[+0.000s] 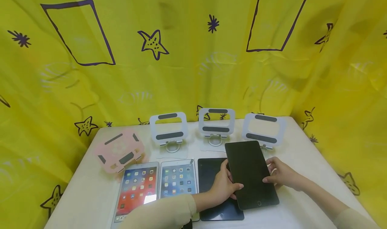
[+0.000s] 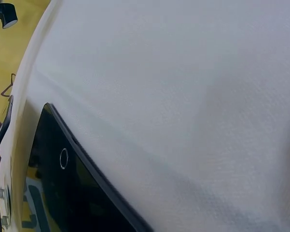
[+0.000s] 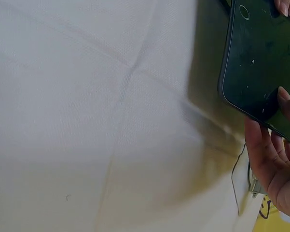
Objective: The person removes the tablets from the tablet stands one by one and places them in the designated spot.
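Both hands hold a black tablet (image 1: 252, 175) above the table, its dark screen facing up and its home button toward the person. The left hand (image 1: 222, 185) grips its left edge, thumb over the screen. On the opposite edge the right hand (image 1: 282, 175) pinches it, thumb on top and fingers below; the right wrist view shows that right hand (image 3: 275, 164) at the tablet's side. Partly under the left hand lies a second black tablet (image 1: 220, 212), flat on the table. Two white tablets with lit screens lie left of it, one silver-edged (image 1: 137, 188) and one narrower (image 1: 178, 178).
Three white folding stands stand along the back: left (image 1: 154, 126), middle (image 1: 201, 121) and right (image 1: 281, 131). A pink stand (image 1: 118, 148) sits tilted at the left behind the tablets. A yellow patterned curtain (image 1: 181, 81) hangs around the white table (image 1: 78, 195).
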Demonstrator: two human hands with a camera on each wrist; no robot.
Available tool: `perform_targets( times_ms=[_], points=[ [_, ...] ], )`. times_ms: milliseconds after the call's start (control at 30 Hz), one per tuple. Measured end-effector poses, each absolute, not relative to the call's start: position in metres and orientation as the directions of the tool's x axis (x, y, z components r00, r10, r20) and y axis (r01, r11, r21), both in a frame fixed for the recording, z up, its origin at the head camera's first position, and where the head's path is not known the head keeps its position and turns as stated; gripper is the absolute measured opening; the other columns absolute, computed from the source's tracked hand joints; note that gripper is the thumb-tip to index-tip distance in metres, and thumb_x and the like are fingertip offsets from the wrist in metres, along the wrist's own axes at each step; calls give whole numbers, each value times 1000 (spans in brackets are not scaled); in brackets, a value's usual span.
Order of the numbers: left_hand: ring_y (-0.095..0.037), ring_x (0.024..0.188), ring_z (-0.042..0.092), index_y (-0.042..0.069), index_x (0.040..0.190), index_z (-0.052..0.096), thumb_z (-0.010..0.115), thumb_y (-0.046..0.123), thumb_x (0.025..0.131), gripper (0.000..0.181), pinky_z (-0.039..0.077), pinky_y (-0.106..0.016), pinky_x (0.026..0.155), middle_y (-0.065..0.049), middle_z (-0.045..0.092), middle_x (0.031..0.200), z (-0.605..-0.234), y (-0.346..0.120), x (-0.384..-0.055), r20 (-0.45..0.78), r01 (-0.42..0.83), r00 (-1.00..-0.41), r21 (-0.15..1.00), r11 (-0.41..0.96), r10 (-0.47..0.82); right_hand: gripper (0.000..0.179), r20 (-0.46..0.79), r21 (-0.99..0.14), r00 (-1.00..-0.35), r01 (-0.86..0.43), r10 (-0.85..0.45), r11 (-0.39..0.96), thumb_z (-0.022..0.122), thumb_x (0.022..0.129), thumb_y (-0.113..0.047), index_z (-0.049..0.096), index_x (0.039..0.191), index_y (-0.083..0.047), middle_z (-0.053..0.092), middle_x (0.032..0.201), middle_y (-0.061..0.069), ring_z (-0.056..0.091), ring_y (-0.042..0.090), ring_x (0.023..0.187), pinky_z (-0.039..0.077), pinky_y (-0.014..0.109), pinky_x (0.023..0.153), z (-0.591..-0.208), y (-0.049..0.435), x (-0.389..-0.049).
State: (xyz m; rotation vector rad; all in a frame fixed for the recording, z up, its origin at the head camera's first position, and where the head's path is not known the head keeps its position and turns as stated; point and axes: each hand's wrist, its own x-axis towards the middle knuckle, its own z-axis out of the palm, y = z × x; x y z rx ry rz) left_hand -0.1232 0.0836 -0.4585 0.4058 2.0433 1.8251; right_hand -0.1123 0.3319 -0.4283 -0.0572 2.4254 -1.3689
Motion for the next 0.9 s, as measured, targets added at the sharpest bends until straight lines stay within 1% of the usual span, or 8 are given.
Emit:
perform_targets(
  times_ms=[200, 433, 567, 700, 767, 900],
  points=[
    [-15, 41, 54, 6, 144, 22, 77, -7, 72, 91, 49, -29, 37, -3, 43, 79, -463, 88, -123, -135, -78, -887, 986, 145, 441, 68, -327, -838, -920, 177, -215, 516, 77, 76, -6, 26, 117, 12, 43, 89, 13, 54, 17, 60, 54, 34, 51, -435, 337, -113],
    [-12, 42, 54, 8, 142, 29, 79, -6, 70, 88, 49, -28, 37, -1, 44, 76, -471, 93, -125, -160, -86, -886, 979, 185, 435, 67, -371, -807, -910, 218, -184, 549, 76, 76, -6, 27, 118, 14, 47, 90, 14, 54, 20, 62, 54, 34, 52, -440, 343, -111],
    [-18, 39, 56, 3, 143, 28, 79, -6, 69, 90, 49, -28, 36, -3, 44, 74, -470, 98, -127, -159, -77, -879, 978, 195, 449, 64, -387, -793, -907, 234, -169, 563, 75, 77, -5, 29, 116, 13, 47, 89, 13, 54, 20, 60, 53, 33, 51, -440, 348, -110],
    [-25, 41, 60, -3, 145, 23, 79, -5, 70, 94, 49, -27, 37, -3, 46, 72, -469, 102, -132, -161, -59, -873, 972, 229, 460, 62, -402, -787, -899, 244, -171, 567, 74, 78, -5, 29, 116, 13, 49, 87, 12, 54, 19, 58, 52, 32, 50, -440, 352, -113],
    [-27, 42, 61, -6, 145, 21, 79, -3, 70, 95, 50, -27, 38, -3, 49, 68, -469, 103, -133, -171, -54, -868, 966, 254, 466, 61, -419, -776, -894, 262, -159, 574, 75, 77, -5, 31, 115, 13, 50, 88, 12, 54, 18, 57, 51, 31, 50, -441, 353, -114],
    [-25, 42, 62, -9, 145, 18, 80, 1, 71, 97, 50, -25, 39, -3, 56, 58, -469, 105, -132, -218, -63, -846, 947, 315, 486, 58, -463, -743, -876, 301, -134, 599, 76, 76, -6, 35, 113, 12, 52, 91, 14, 52, 17, 58, 49, 30, 51, -445, 354, -113]
  ],
)
